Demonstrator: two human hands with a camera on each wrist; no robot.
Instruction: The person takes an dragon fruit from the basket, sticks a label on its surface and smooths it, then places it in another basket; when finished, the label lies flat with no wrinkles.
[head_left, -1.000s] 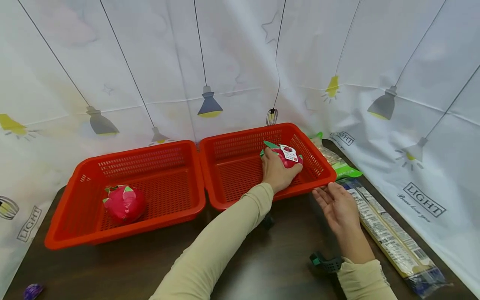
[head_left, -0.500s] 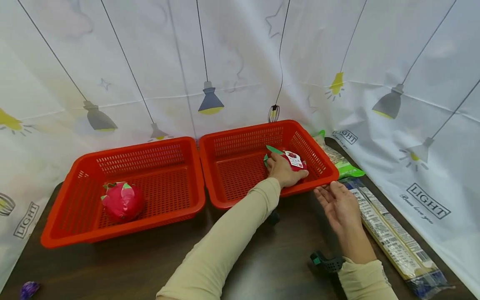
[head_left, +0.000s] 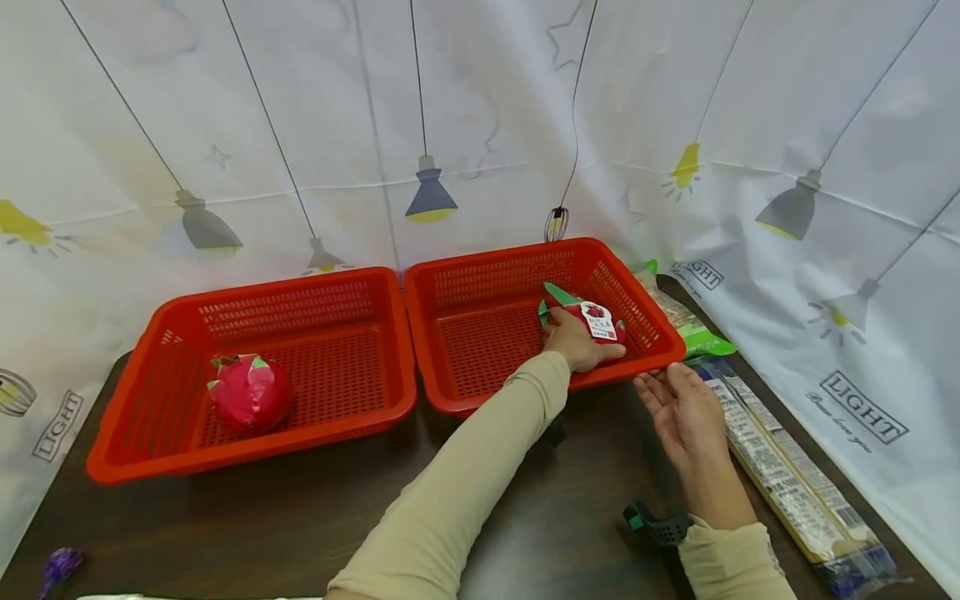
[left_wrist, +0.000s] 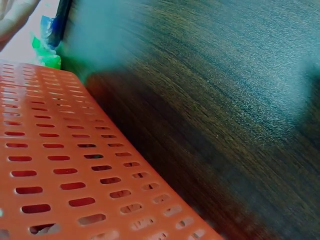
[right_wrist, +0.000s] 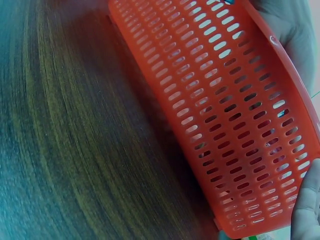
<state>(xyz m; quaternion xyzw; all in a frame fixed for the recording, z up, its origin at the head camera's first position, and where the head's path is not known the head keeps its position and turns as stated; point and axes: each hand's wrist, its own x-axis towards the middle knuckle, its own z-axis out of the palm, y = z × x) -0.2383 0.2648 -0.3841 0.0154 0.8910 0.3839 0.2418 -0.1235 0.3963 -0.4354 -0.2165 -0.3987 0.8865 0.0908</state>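
Observation:
My left hand (head_left: 573,342) reaches into the right red plastic basket (head_left: 468,321) and holds a dragon fruit (head_left: 609,325) with green leaf tips and a white label, low in the basket's right part. Its fingers lie around the fruit's left and near side. My right hand (head_left: 690,417), palm up, touches the basket's near right corner with its fingertips. In the right wrist view a finger (right_wrist: 306,205) lies against the rim, and the left hand (right_wrist: 292,32) shows above the basket. Another dragon fruit (head_left: 251,393) lies in the left red basket (head_left: 337,375).
A flat printed plastic package (head_left: 795,475) and a green-edged bag (head_left: 693,329) lie along the table's right side. A small purple wrapped item (head_left: 62,567) lies at the lower left. A white printed curtain (head_left: 487,117) hangs behind the dark wooden table (head_left: 300,517).
My left hand, with the dragon fruit, has moved slightly right and lower into the right basket. The right hand has stayed at the corner. The head view has shifted a little.

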